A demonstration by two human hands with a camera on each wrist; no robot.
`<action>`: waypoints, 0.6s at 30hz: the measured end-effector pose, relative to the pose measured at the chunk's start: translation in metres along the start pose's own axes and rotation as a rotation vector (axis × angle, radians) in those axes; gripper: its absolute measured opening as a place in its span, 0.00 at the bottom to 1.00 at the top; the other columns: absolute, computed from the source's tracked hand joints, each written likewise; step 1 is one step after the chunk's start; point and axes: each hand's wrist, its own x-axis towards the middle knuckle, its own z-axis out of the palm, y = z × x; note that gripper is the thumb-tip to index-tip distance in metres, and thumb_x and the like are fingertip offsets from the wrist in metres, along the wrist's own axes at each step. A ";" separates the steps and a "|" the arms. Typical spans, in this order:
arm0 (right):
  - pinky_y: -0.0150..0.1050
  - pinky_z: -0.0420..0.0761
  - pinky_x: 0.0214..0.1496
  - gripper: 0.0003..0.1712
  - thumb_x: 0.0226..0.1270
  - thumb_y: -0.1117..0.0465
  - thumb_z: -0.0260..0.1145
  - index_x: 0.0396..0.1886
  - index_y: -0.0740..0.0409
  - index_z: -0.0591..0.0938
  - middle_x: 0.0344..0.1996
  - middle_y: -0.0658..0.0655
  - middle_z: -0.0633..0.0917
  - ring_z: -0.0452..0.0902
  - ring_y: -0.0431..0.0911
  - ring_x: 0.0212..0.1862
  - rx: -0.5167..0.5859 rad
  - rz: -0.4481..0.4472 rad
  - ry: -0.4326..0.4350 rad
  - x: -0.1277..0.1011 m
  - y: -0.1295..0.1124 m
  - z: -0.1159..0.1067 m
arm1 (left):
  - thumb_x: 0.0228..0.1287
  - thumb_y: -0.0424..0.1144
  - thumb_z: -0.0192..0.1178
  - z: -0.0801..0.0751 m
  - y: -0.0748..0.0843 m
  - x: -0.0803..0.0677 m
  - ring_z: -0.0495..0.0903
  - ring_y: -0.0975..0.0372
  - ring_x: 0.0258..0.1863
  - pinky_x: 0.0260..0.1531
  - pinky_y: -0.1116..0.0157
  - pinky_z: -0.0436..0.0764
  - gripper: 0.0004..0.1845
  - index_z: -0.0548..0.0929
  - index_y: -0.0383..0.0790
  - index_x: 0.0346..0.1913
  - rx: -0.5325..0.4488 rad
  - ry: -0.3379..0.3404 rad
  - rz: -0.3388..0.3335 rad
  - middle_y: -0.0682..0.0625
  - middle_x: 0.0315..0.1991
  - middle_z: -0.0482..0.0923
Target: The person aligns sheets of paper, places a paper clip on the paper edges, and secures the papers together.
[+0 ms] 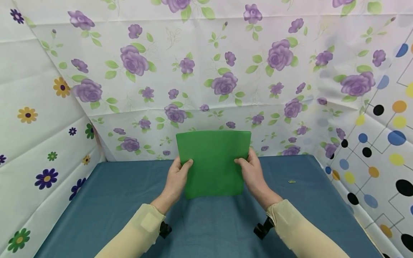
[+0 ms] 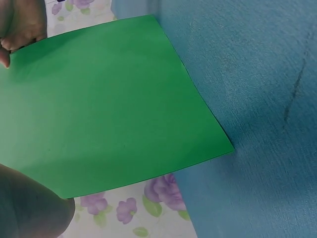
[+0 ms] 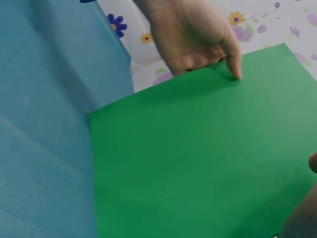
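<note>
A green sheet of paper (image 1: 214, 168) is held up in front of me, its face toward the head camera and its lower edge near the table. My left hand (image 1: 175, 177) pinches the left edge, thumb on the near face and fingers behind. On the opposite edge my right hand (image 1: 255, 175) grips the same way. In the left wrist view the sheet (image 2: 114, 104) bends slightly along its lower edge. The right wrist view shows the left hand's thumb on the face of the sheet (image 3: 198, 148). The fingers behind the paper are mostly hidden.
A blue cloth (image 1: 129, 200) covers the table. Toward its right side lies a small yellowish paper clip (image 1: 292, 181). Floral sheeting (image 1: 200, 68) hangs behind, with patterned side sheets at left (image 1: 38, 143) and right (image 1: 377, 150).
</note>
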 end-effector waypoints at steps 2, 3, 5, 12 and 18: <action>0.59 0.78 0.58 0.26 0.73 0.69 0.53 0.70 0.55 0.69 0.61 0.61 0.73 0.75 0.58 0.59 -0.002 -0.023 -0.008 0.002 -0.005 0.000 | 0.82 0.44 0.52 0.000 0.000 0.000 0.78 0.49 0.55 0.54 0.46 0.79 0.14 0.74 0.39 0.58 0.010 0.006 -0.002 0.41 0.59 0.73; 0.60 0.78 0.58 0.27 0.73 0.70 0.53 0.70 0.55 0.68 0.62 0.61 0.72 0.74 0.58 0.60 -0.004 -0.032 -0.013 0.002 -0.008 0.000 | 0.82 0.44 0.52 0.000 0.000 0.000 0.79 0.49 0.54 0.53 0.46 0.79 0.13 0.74 0.39 0.57 0.014 0.010 -0.001 0.41 0.57 0.74; 0.59 0.77 0.57 0.28 0.72 0.70 0.53 0.70 0.55 0.67 0.62 0.61 0.71 0.74 0.57 0.59 -0.006 -0.040 -0.017 0.004 -0.015 0.001 | 0.82 0.43 0.52 0.000 -0.001 0.000 0.79 0.49 0.52 0.51 0.47 0.80 0.12 0.75 0.38 0.55 0.016 0.020 0.000 0.41 0.55 0.75; 0.56 0.74 0.55 0.27 0.70 0.71 0.51 0.68 0.57 0.66 0.59 0.63 0.73 0.73 0.56 0.57 0.005 -0.087 -0.030 0.012 -0.042 0.002 | 0.81 0.41 0.53 0.001 -0.002 -0.001 0.81 0.50 0.51 0.50 0.49 0.81 0.12 0.75 0.37 0.55 0.014 0.021 0.022 0.41 0.53 0.78; 0.49 0.72 0.59 0.31 0.66 0.74 0.53 0.69 0.55 0.69 0.60 0.59 0.76 0.72 0.50 0.61 -0.007 -0.242 -0.014 0.023 -0.072 0.007 | 0.82 0.42 0.53 0.000 -0.002 -0.001 0.80 0.49 0.51 0.50 0.49 0.81 0.11 0.75 0.37 0.53 0.015 0.011 0.028 0.40 0.53 0.77</action>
